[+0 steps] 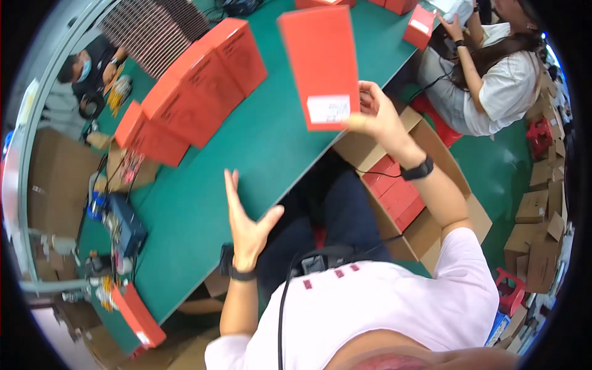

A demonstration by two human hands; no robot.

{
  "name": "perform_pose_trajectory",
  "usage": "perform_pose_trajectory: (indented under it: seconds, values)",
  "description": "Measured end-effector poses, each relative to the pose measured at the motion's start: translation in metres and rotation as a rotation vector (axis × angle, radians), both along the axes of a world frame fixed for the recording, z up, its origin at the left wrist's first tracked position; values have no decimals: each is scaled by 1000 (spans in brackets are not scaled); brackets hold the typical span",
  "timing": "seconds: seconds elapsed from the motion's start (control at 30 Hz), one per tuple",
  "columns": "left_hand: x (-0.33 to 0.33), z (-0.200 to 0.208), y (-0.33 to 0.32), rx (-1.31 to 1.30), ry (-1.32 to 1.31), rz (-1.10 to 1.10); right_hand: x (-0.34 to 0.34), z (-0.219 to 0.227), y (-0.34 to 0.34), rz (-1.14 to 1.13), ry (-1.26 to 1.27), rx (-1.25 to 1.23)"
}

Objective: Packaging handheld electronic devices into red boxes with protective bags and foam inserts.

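Observation:
My right hand (383,120) grips a tall red box (322,58) by its lower right corner, holding it up over the green table. A white label (328,109) is stuck near the bottom of that box. My left hand (248,225) is raised over the table's near edge, thumb and fingers apart, with nothing in it. Beyond it a row of red boxes (191,92) stands on the table. At my right, below the table edge, an opened cardboard carton (443,145) holds several red boxes (394,194).
The green table (234,145) runs diagonally before me. A blue device (125,225) with cables and another red box (139,316) lie at its left. A person (484,74) sits at the right with a red box (419,28); another person (92,71) is across the table. Cardboard boxes (533,228) line the right.

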State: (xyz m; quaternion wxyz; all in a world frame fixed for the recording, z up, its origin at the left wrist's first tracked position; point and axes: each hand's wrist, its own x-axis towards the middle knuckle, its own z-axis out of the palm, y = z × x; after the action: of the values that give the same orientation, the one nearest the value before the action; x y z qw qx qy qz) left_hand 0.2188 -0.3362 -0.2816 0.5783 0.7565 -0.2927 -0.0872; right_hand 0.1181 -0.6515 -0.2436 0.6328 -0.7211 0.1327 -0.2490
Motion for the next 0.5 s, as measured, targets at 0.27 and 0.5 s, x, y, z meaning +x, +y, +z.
perform_pose_trajectory:
  seconds: [0.27,0.5]
  values:
    - [-32,48,5,-490,-78,249,8,-11,153,-89,-426,-844]
    - [6,59,56,-297,-488,197,5,37,162,190,-94,-500]
